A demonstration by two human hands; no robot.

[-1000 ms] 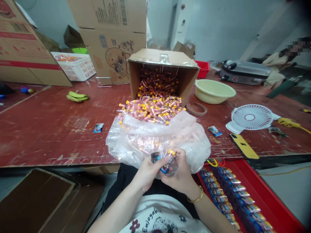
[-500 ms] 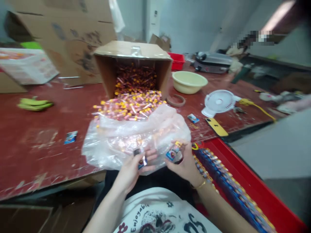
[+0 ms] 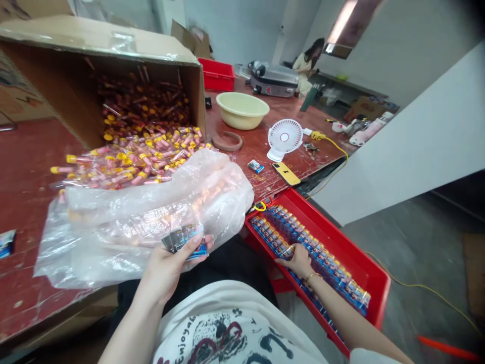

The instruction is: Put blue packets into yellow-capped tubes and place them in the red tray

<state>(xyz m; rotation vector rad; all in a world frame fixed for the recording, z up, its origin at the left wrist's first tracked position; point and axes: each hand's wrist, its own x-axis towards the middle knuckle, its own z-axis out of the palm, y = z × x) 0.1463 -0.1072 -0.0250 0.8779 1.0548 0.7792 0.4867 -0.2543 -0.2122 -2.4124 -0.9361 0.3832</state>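
My left hand (image 3: 166, 265) is closed on a small stack of blue printed cards (image 3: 184, 240), held just in front of the crumpled clear plastic bag (image 3: 151, 212). My right hand (image 3: 299, 260) reaches down into the red tray (image 3: 373, 275) at my right and pinches a wrapped tube (image 3: 287, 251) among the rows of blue-wrapped tubes (image 3: 303, 242). Behind the bag, pink tubes with yellow caps (image 3: 132, 156) spill out of a cardboard box (image 3: 94, 55) lying on its side.
On the red table (image 3: 22, 167) stand a cream bowl (image 3: 242, 108), a white fan (image 3: 284, 137), a yellow phone (image 3: 287, 173), a brown ring (image 3: 227, 141), a loose card (image 3: 255, 166) and a red bin (image 3: 216, 75). A seated person (image 3: 308, 63) is far back. Grey floor lies right.
My view has swung right. My hands parted: the right hand carried the wrapped tube down into the red tray, while the left hand stayed near the bag with the cards.
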